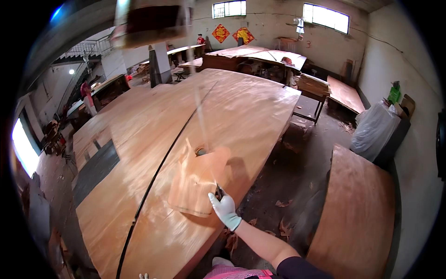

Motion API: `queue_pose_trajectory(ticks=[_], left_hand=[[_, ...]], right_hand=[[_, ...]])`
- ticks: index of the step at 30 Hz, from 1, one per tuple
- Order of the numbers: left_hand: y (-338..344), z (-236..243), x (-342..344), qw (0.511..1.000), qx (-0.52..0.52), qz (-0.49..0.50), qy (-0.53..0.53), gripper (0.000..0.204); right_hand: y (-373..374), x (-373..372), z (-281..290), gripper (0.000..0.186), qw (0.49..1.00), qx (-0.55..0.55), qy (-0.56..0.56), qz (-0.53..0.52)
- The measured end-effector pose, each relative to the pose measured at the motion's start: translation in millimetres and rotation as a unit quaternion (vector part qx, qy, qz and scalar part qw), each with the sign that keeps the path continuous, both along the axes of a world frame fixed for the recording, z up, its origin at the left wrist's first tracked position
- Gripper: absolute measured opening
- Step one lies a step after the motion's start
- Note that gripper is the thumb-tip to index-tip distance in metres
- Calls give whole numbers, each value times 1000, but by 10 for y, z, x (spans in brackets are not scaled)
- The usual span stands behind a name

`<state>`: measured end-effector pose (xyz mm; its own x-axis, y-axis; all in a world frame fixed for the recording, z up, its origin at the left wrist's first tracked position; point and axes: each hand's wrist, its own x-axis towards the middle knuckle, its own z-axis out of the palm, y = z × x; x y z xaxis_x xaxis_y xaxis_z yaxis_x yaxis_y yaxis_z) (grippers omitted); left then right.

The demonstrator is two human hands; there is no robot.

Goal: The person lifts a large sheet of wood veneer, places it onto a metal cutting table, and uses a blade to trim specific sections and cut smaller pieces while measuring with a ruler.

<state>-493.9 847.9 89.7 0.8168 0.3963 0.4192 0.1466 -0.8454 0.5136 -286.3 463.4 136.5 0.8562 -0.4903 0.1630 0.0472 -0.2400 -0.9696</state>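
My right hand [225, 209], in a white glove, is closed around a small dark tool [219, 191] whose exact kind I cannot make out. It is at the near right edge of a loose piece of thin wood veneer [193, 190], which has a ragged far end. That piece lies on a wide, sheet-covered table surface of pale reddish wood [241, 111]. A small dark round object [200, 152] shows at the ragged end of the piece. Only the gloved fingertips of my left hand [144, 276] show at the lower edge, so its grip is hidden.
A black cord or strip [160, 167] runs lengthwise along the wood. To the left lies a dark grey patch [96, 172]. Another wood sheet [357, 214] is on the right, near a plastic-wrapped stack [375, 130]. Veneer scraps [284, 229] litter the floor; a blurred box-like object [153, 23] hangs overhead.
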Motion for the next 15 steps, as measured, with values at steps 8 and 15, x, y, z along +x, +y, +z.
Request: queue_pose_trajectory(ticks=[8, 15], left_hand=[[-1618, -93, 1014, 901, -330, -191, 207, 24], [-2467, -437, 1818, 788, -305, -295, 446, 28]], right_hand=[[-750, 577, -551, 41, 948, 42, 224, 224], [-2151, 907, -778, 47, 957, 118, 264, 39]])
